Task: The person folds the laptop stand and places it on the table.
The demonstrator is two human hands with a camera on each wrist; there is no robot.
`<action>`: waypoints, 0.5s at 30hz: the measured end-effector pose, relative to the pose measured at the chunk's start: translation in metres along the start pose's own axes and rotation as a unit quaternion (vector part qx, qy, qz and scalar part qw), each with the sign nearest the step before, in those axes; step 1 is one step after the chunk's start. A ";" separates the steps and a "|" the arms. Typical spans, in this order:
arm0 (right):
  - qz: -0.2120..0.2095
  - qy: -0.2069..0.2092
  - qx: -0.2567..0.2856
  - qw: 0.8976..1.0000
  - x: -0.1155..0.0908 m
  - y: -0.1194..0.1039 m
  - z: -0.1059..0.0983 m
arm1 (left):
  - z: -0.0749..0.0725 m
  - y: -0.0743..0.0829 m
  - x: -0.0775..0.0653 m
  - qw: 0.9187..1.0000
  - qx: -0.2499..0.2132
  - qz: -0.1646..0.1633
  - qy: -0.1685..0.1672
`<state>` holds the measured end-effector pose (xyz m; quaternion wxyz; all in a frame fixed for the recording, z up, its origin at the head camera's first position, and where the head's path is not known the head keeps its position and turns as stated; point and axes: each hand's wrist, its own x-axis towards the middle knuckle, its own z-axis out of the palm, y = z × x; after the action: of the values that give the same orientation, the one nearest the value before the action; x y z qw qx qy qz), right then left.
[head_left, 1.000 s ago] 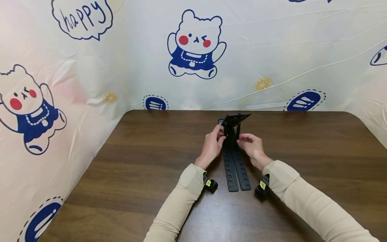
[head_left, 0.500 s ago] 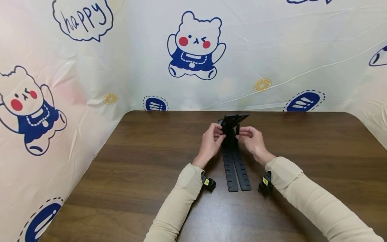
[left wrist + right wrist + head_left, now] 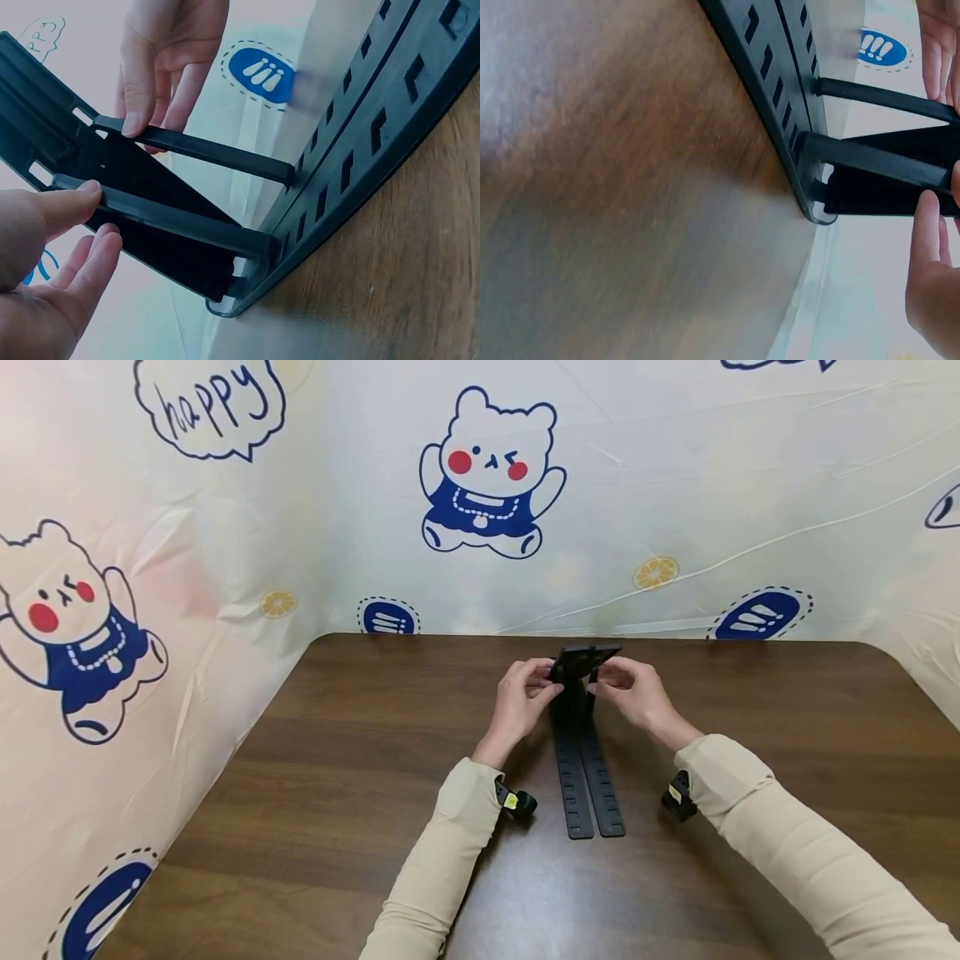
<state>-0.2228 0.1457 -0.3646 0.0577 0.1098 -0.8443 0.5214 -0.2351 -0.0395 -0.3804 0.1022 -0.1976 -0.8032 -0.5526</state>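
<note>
A black folding stand [image 3: 588,785] stands on the table, its long slotted base lying flat towards me and its upper plate [image 3: 588,656] tilted up. In the left wrist view, two slim support legs [image 3: 187,221] run from the plate to the slotted base. My left hand [image 3: 516,706] pinches one leg near the plate, thumb on top. On the other side my right hand [image 3: 636,693] pinches the other leg at its upper end. The right wrist view shows my right hand [image 3: 934,281] only in part, at the right edge.
The brown wooden table [image 3: 360,777] extends around the stand. A cartoon-printed curtain [image 3: 330,510] hangs behind its far edge and along the left. A black camera [image 3: 520,804] sits on the left wrist and another camera [image 3: 678,796] on the right.
My right hand has moved up along the stand, nearer the plate, and its forearm has shifted right. My left hand has also gone slightly higher. The stand's base stays almost in place.
</note>
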 end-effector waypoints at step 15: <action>-0.015 -0.004 -0.004 1.000 0.003 0.005 -0.008 | -0.002 0.003 0.006 1.000 -0.020 -0.008 -0.003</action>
<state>-0.2273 0.1541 -0.3647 0.0623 0.1239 -0.8448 0.5168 -0.2390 -0.0393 -0.3751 0.0915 -0.1950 -0.7940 -0.5685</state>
